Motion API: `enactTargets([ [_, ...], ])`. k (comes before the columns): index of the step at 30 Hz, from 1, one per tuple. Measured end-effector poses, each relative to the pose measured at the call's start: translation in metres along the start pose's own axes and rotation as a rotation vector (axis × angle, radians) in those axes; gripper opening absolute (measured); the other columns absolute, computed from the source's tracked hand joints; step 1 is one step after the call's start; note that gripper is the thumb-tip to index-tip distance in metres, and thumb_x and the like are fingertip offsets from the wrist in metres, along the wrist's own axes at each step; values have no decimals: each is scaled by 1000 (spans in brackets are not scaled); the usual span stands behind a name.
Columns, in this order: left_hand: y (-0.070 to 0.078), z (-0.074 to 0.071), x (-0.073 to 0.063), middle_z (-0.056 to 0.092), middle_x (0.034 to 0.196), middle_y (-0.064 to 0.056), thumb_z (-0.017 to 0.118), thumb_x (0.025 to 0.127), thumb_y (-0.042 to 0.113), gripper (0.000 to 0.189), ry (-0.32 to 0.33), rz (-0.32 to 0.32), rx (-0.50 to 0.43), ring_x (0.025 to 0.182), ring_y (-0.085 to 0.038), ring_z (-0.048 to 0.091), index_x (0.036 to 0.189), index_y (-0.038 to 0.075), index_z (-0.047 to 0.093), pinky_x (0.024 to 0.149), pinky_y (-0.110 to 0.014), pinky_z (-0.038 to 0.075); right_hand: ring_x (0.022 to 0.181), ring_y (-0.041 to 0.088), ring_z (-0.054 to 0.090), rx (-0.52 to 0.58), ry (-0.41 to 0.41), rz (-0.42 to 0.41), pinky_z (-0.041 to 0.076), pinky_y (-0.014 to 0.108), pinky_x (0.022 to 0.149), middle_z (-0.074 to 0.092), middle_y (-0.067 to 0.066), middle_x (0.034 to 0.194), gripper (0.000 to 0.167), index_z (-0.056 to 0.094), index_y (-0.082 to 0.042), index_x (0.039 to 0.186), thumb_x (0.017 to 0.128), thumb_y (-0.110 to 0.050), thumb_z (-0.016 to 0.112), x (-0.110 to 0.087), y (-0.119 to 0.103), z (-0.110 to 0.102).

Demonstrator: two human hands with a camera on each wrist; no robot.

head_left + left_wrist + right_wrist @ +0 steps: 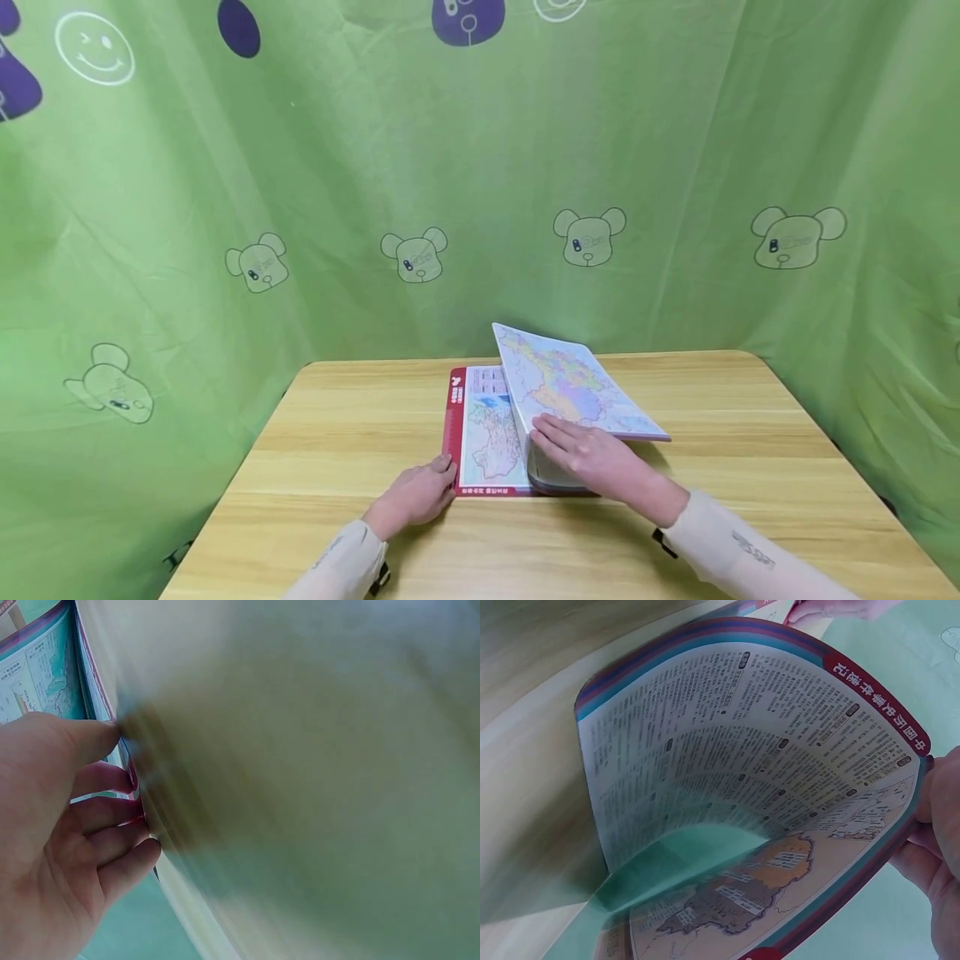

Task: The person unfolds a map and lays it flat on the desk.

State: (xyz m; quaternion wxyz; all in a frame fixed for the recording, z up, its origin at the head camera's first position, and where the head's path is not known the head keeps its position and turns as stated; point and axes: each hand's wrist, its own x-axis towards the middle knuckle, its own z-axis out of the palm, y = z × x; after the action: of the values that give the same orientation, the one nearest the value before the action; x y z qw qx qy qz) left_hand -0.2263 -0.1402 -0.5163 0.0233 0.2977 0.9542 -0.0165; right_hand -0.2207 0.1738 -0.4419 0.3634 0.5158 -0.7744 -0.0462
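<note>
A folded map sheet with a red border and printed text lies on the wooden table. Its right part, a leaf with a multicoloured map, is raised and tilted. My right hand holds this leaf near its lower left edge, fingers lying over the printed face; the thumb is hidden in the head view. Seen from the right wrist, the sheet bends into a curve, with the right hand at its corner. My left hand rests at the lower left corner, fingertips touching the red edge.
The wooden table reaches out on both sides of the map. Behind and beside it hangs a green curtain printed with bear heads.
</note>
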Motion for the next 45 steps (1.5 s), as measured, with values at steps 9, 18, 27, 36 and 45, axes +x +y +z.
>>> enactTargets([
  [9,-4,1,-4,47,138,-18,55,95,36,51,32,-15,22,117,-32,54,131,1,53,91,-40,50,105,30,62,20,76,8,56,38,78,64,19,116,43,65,3,115,89,1,31,-5,6,-6],
  [18,-4,-1,-9,51,134,-19,57,94,37,49,53,-34,28,109,-32,59,127,0,57,85,-40,53,107,31,61,29,72,23,55,39,80,62,21,119,44,63,5,117,94,1,26,-14,9,-11],
  [27,-5,3,-8,53,131,-20,57,93,38,39,76,-49,24,103,-32,62,110,4,61,78,-40,55,106,32,62,25,87,38,55,39,79,62,21,119,49,63,5,116,101,-1,17,-22,12,-16],
  [36,-9,4,-12,54,130,-20,58,92,38,35,83,-55,30,103,-33,62,102,5,59,76,-40,55,106,32,61,25,93,60,55,40,76,61,21,119,52,63,4,117,104,-3,13,-29,16,-19],
  [45,-9,1,-17,52,132,-22,57,94,38,46,58,-90,11,111,-32,58,118,-1,58,82,-41,54,105,32,62,19,101,77,55,42,77,62,21,119,51,63,5,116,104,-5,14,-36,18,-22],
])
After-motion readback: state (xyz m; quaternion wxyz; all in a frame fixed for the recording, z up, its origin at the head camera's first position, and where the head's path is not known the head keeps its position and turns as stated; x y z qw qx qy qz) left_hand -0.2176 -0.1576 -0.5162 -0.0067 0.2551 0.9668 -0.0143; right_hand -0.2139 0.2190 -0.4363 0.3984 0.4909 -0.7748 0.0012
